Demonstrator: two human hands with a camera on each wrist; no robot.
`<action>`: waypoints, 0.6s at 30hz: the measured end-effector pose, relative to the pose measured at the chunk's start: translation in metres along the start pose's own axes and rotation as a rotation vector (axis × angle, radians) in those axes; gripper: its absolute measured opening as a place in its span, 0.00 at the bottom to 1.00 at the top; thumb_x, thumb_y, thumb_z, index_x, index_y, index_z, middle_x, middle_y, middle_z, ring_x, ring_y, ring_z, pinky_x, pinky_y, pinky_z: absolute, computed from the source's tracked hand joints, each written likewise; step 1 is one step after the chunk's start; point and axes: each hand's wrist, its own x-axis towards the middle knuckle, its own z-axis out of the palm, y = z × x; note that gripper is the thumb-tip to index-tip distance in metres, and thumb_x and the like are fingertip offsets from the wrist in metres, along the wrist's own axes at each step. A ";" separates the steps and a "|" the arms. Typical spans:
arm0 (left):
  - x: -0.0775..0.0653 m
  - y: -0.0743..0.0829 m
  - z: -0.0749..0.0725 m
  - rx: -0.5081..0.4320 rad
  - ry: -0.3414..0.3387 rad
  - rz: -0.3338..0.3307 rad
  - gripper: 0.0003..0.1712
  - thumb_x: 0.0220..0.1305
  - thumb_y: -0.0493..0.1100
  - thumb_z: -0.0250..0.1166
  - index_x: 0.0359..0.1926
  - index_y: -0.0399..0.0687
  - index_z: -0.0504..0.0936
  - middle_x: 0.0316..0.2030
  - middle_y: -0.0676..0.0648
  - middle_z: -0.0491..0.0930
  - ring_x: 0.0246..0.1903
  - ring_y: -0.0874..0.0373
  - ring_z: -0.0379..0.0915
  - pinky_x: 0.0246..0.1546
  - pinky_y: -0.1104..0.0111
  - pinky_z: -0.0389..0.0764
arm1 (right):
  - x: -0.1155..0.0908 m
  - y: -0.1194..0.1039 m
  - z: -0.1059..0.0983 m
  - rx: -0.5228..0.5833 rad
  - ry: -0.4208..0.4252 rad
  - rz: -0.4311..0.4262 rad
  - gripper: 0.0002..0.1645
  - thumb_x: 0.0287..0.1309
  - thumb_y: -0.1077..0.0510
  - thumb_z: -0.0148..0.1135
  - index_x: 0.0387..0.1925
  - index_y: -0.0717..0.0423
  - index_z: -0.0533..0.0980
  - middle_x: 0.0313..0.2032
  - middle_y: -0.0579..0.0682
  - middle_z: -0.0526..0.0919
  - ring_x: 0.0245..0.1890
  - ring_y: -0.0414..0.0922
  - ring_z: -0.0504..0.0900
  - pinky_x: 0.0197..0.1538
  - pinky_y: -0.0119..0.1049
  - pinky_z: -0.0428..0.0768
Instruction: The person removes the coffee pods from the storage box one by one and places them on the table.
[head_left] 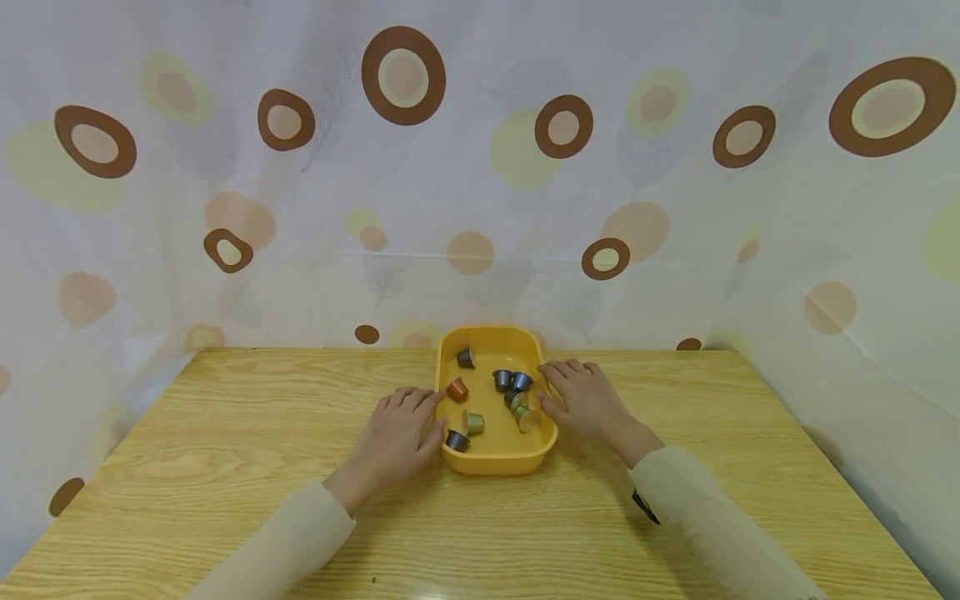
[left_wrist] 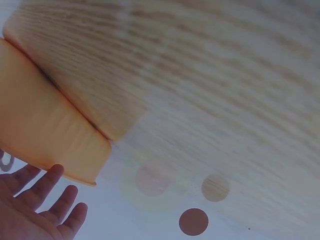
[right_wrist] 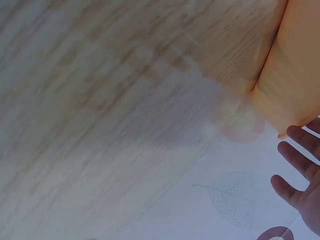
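Note:
A yellow tray (head_left: pixel 495 464) stands on the table with several coffee capsules in it. On its left side lie a dark capsule (head_left: pixel 466 358), an orange capsule (head_left: pixel 457 389), a pale green capsule (head_left: pixel 474 422) and another dark one. Blue capsules (head_left: pixel 502 381) cluster at the right with a black one and green ones (head_left: pixel 528 418). My left hand (head_left: pixel 397 433) is at the left rim, its fingers extended. Opposite it, my right hand (head_left: pixel 588 404) has its fingertips right at the right rim. Both wrist views show spread fingers beside the tray's outer wall (left_wrist: pixel 55 115).
The wooden table (head_left: pixel 247 450) extends to both sides of the tray and in front of it. Behind it hangs a pale curtain (head_left: pixel 465 183) with brown and yellow round shapes, which also runs along both table sides.

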 end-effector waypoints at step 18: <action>-0.013 0.006 -0.004 0.028 0.049 0.073 0.22 0.63 0.51 0.51 0.52 0.46 0.76 0.46 0.47 0.78 0.50 0.49 0.70 0.52 0.56 0.71 | -0.015 -0.006 -0.002 -0.028 0.037 -0.031 0.26 0.60 0.45 0.50 0.55 0.56 0.72 0.54 0.52 0.76 0.54 0.51 0.72 0.55 0.54 0.67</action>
